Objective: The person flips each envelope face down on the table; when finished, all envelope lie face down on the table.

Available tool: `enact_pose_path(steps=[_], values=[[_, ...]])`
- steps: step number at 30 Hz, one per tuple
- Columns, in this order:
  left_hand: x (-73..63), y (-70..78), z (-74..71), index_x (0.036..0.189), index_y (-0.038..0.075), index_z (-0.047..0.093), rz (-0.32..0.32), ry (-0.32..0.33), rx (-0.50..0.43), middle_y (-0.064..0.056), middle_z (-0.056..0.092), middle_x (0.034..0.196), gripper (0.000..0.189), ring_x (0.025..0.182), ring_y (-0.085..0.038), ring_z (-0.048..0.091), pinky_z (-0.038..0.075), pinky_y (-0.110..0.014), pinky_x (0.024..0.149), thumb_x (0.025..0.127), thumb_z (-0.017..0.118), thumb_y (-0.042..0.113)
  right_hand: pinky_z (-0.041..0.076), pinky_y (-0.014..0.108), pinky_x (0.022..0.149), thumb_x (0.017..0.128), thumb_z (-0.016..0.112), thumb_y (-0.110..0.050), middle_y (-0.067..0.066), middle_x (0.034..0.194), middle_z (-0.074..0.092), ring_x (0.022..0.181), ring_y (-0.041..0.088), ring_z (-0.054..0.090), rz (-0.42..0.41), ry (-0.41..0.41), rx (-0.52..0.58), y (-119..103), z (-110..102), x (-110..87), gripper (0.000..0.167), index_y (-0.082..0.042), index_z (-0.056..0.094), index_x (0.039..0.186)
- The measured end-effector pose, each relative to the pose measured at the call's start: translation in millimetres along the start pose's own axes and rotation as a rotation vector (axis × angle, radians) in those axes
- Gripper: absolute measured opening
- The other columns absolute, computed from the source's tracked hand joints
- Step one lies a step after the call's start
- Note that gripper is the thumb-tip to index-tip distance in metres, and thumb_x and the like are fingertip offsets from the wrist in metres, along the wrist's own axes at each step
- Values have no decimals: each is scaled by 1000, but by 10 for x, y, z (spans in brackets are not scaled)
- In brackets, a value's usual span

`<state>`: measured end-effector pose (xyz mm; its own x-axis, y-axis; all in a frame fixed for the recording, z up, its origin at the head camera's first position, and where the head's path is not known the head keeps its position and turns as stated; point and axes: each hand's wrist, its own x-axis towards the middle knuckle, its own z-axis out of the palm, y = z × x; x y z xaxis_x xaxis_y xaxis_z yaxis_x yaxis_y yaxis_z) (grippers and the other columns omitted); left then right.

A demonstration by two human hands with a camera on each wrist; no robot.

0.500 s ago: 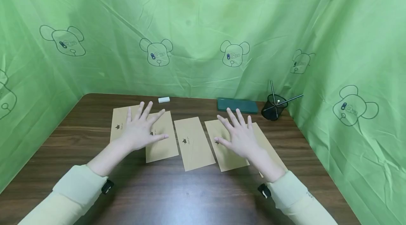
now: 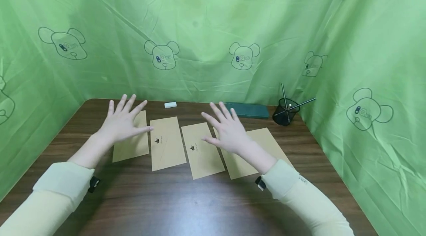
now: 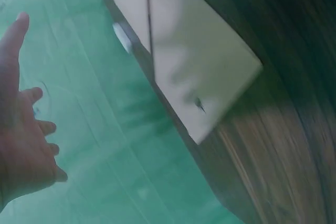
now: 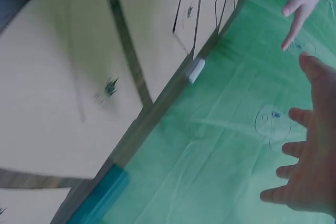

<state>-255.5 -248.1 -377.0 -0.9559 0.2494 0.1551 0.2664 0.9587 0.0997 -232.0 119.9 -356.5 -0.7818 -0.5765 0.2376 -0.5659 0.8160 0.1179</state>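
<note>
Several flat brown paper pieces, like envelopes or cards with small dark crown prints, lie in a row across the table. My left hand (image 2: 121, 123) is held over the leftmost paper piece (image 2: 134, 145), fingers spread and palm down. To its right lie a second paper piece (image 2: 169, 145) and the middle one (image 2: 203, 154), both in plain sight. Over the fourth paper piece (image 2: 236, 165) my right hand (image 2: 229, 132) hovers, fingers spread, partly covering it. The rightmost paper piece (image 2: 271, 143) lies beside my right wrist. Neither hand holds anything; both wrist views show them raised off the papers.
At the back of the dark wooden table (image 2: 159, 206) lie a small white block (image 2: 170, 105) and a dark green case (image 2: 251, 111). A black mesh pen holder (image 2: 283, 118) with thin sticks stands at back right. Green curtain (image 2: 199, 80) encloses the back and sides.
Both hands have swept left above the papers. The left hand has left the second paper piece uncovered, and the right hand now covers more of the fourth's top left. The papers lie as before.
</note>
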Motion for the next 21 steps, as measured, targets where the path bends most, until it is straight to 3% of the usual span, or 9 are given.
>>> enact_pose_path(steps=[7,12,21], values=[[39,-385,164,153,17,10,-14,-7,-53,-20,1,157,110,142,-42,-9,-10,-67,106,72,55,77,11,52,114,87,39,-70,-1,159,-6,145,25,-5,-132,-51,91,-478,162,257,77,-32,19,151],[80,-627,316,153,11,7,-37,-21,-129,-23,6,156,118,142,-44,-3,-9,-66,107,69,66,70,16,50,113,85,45,-70,1,159,-1,146,25,-2,-180,-88,136,-784,270,433,79,-32,20,150],[123,-1003,498,149,-2,9,-41,-98,-276,-32,12,151,115,139,-50,0,-2,-70,105,72,74,54,22,49,112,77,54,-72,1,159,6,145,27,9,-294,-192,143,-1202,546,704,92,-35,15,151]])
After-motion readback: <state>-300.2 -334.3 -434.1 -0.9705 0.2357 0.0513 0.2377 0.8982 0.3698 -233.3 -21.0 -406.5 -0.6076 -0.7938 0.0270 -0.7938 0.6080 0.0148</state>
